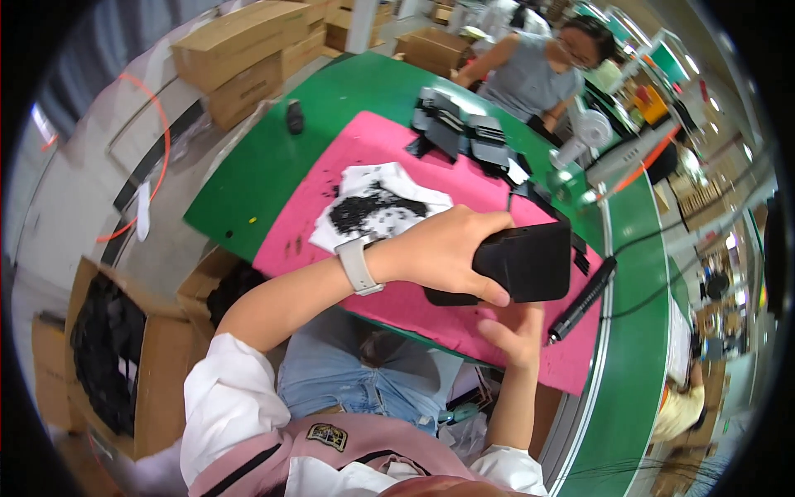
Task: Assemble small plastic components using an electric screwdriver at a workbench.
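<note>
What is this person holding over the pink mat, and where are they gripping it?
A flat black plastic part. The left hand grips its left end, fingers wrapped over the edge; the right hand touches it from underneath.

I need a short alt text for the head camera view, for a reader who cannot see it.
The person's left hand grips a flat black plastic part above a pink mat on a green table, with the right hand open just under it. A pile of black scraps lies on white paper nearby.
</note>
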`<state>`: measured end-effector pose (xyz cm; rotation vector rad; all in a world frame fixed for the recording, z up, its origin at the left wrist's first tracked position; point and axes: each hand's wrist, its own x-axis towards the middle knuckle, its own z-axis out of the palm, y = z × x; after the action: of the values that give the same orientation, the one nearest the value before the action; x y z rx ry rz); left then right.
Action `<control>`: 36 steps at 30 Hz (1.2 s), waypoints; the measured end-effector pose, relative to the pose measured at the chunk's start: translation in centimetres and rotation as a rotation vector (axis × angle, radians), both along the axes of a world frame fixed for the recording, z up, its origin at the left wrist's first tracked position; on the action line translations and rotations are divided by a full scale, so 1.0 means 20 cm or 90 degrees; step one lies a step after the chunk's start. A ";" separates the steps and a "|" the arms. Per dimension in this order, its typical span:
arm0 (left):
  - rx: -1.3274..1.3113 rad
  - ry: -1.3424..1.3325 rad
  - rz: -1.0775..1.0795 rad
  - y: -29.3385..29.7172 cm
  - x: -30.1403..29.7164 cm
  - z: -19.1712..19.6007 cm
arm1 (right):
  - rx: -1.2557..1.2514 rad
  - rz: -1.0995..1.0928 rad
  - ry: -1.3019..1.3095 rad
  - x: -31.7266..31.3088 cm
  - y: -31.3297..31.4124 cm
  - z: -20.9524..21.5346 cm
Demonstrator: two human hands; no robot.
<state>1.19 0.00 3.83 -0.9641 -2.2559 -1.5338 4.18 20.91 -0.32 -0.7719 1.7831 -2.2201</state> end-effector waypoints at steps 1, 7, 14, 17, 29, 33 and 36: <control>0.004 0.000 0.017 -0.05 0.05 -0.01 | -0.035 0.029 0.054 -0.03 -0.04 0.01; 0.156 0.016 0.181 -0.21 0.33 -0.07 | -0.042 0.017 0.258 -0.13 0.08 -0.19; 0.491 -0.153 0.727 -1.08 0.98 -0.25 | 0.195 -0.003 0.238 0.01 -0.21 0.03; 0.892 -0.013 0.923 -1.65 1.43 -0.63 | 0.244 0.093 0.120 0.02 -0.18 0.00; -0.190 -0.650 1.324 -2.22 2.37 -1.79 | 0.308 0.074 0.162 0.04 -0.14 0.03; -0.355 -0.477 1.293 -2.19 2.20 -1.86 | 0.410 -0.009 0.174 -0.04 -0.22 0.15; -0.260 -0.229 1.329 -2.08 2.07 -1.69 | 0.408 -0.102 0.348 -0.28 -0.33 0.17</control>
<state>42.55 -41.66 -29.92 1.4597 -1.9632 -0.1638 -1.47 14.34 3.12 -1.1655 2.6787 -1.4041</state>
